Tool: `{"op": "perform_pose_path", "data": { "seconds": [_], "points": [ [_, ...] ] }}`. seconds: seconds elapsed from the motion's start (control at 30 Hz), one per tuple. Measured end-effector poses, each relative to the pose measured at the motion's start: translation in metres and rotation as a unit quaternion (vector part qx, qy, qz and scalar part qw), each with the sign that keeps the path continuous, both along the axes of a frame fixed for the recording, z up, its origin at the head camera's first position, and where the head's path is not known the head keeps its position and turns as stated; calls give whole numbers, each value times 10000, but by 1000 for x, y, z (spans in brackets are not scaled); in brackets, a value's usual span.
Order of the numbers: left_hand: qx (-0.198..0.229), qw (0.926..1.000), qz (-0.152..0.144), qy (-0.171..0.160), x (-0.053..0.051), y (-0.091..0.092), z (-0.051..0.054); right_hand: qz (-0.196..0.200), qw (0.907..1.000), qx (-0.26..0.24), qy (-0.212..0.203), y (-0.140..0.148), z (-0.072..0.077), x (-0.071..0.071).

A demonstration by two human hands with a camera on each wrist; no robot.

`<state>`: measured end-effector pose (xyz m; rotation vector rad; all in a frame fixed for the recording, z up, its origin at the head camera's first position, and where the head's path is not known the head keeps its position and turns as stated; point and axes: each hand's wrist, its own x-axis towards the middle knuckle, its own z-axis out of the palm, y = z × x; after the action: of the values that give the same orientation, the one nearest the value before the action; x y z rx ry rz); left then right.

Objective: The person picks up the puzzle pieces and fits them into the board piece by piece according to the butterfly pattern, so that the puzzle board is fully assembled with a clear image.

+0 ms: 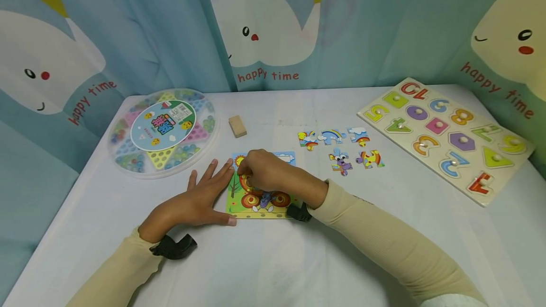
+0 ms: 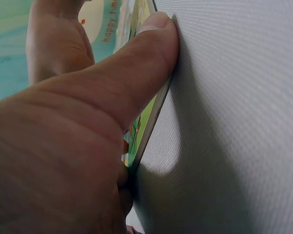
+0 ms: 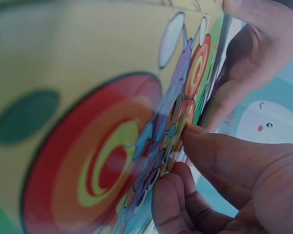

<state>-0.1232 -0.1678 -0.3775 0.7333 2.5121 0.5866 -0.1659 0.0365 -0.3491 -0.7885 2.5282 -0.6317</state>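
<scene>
Toward the left back of the white-covered table (image 1: 256,269) lies a round clear case (image 1: 153,175) of beads and small colourful bits, with a blue label (image 1: 163,122) at its centre. Nearer the front is the person's left hand (image 1: 198,205), fingers spread and straight, gripping nothing; its fingertips touch the left edge of a picture board (image 1: 237,208) and its thumb rests at the lower left corner. Behind the board sits a small wooden block (image 1: 237,126).

The board lies flat at mid-table and shows a butterfly with orange-red wings. Over its middle bends the right hand (image 1: 266,169), fingers curled and thumb tip against the picture; whether a piece is pinched there I cannot tell.

Farther right lie five loose puzzle pieces (image 1: 341,161), three in a back row and two in front, apart from the board. At the far right, a slanted number board (image 1: 500,178) carries coloured numerals and shapes with knobs.
</scene>
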Motion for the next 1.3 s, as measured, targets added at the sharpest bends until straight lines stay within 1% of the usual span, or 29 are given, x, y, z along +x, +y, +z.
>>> {"op": "perform_pose_path", "data": {
  "seconds": [0.2, 0.33, 0.5, 0.77, 0.9, 1.13, 1.2, 1.3],
  "points": [
    [-45, 10000, 19, 11, 0, 1, 1, 34, 9997, -191, -157, 7, 1, -2],
    [-69, 10000, 28, 30, 0, 0, 1, -62, 9992, -357, -174, 15, 3, -4],
    [-74, 10000, 24, 56, 0, 1, 1, -201, 9981, -568, -85, 25, 4, -6],
    [-88, 9999, 69, 41, 1, 1, 2, -394, 9949, -915, -165, 42, 6, -8],
    [-85, 9999, 66, 36, 1, 1, 1, -446, 9937, -1022, -148, 51, 7, -9],
    [-41, 10000, 77, 41, 0, 1, -1, -776, 9918, -1012, -98, 65, 11, -9],
    [-35, 10000, 78, 36, 0, 1, -1, -779, 9913, -1061, -52, 69, 12, -9],
    [-33, 10000, 90, 20, 0, 2, -1, -613, 9893, -1324, 54, 77, 11, -10]
  ]
}}
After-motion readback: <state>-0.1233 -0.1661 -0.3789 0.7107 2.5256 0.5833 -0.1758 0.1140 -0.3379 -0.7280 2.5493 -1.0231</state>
